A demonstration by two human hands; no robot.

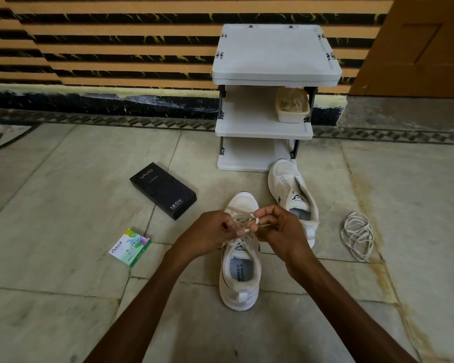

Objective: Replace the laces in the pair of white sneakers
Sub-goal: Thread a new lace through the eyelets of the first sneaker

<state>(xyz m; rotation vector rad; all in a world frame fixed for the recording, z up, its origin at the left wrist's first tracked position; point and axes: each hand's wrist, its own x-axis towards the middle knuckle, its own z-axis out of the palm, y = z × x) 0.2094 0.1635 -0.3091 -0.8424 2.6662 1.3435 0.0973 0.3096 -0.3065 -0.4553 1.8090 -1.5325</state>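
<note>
1. On the stone floor (63,258) right in front of you, the near white sneaker (240,281) stands upright, heel toward you and toe pointing away.
2. Your left hand (210,231) is curled over its eyelet area, fingertips pinching the off-white lace (240,222) threaded there.
3. Your right hand (278,226) is curled too, pinching the same lace from the other side, with a turn of it lying across one finger.
4. Your second white sneaker (291,189) sits just beyond and to the right, touching the base of the white plastic rack (273,61).
5. A loose coiled lace (357,231) lies on the floor to the right of both shoes, apart from them.
6. To your left lie a black Vivo box (163,191) and, nearer you, a small Odonil packet (129,247).
7. A cream tub (292,106) rests on the rack's middle shelf.
</note>
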